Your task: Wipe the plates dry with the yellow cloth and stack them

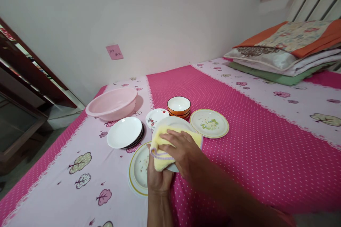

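My left hand (159,181) grips a white plate (176,122) from below at its near left edge. Over the plate lies a yellow cloth (195,138) with a purple stitched border, covering much of its face. My right hand (181,147) presses the cloth onto the plate with its fingers bent. Partly behind my left hand, a plate with a yellow rim (138,173) rests on the bed. Just beyond the held plate are small flower-printed plates (157,116) and a stack of orange bowls (179,105). To the right lies a plate with a green leaf print (209,123).
White plates with dark undersides (124,132) are stacked at the left, in front of a pink basin (113,103). Folded bedding and pillows (287,49) lie at the far right. Everything sits on a pink patterned bedsheet (255,156) against a white wall (165,17).
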A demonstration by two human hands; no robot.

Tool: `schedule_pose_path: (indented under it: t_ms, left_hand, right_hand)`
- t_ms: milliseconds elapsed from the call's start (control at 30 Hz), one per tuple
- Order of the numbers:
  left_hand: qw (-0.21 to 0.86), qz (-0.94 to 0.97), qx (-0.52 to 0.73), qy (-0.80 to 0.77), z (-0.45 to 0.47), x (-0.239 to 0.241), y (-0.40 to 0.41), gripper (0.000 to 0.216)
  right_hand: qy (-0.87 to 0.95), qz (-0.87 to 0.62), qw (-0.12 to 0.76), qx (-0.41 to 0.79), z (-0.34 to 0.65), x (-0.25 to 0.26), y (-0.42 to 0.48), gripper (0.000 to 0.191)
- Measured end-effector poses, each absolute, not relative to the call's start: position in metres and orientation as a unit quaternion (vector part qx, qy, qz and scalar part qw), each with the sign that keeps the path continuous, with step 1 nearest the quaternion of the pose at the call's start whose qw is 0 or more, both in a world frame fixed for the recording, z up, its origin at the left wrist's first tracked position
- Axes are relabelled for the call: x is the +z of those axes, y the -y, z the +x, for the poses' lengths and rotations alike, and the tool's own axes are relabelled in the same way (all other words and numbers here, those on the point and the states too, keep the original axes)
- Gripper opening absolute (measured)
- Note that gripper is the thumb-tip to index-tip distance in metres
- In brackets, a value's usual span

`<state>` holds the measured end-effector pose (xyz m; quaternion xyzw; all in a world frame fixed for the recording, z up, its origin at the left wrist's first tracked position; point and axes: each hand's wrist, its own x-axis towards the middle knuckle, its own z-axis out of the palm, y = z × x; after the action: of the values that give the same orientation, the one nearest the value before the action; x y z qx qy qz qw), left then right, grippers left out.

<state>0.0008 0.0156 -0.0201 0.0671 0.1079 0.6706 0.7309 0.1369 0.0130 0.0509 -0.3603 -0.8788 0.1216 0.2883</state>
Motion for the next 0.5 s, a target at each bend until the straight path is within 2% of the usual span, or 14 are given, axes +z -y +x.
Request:
schedule_pose_path:
  t_ms: [267,500]
  left_hand:
    - [0.742,0.139,0.639,-0.15,0.023,-0.01,-0.012,0.054]
    - [0.705,0.116,0.678,-0.171,0.005,-0.022,-0.014,0.057]
  right_hand:
    - [0.814,-0.437,0.372,0.084,0.165,0.038,-0.053,0.063]
    - [0.789,-0.457,0.383,0.148,0.185,0.038,-0.061,0.066]
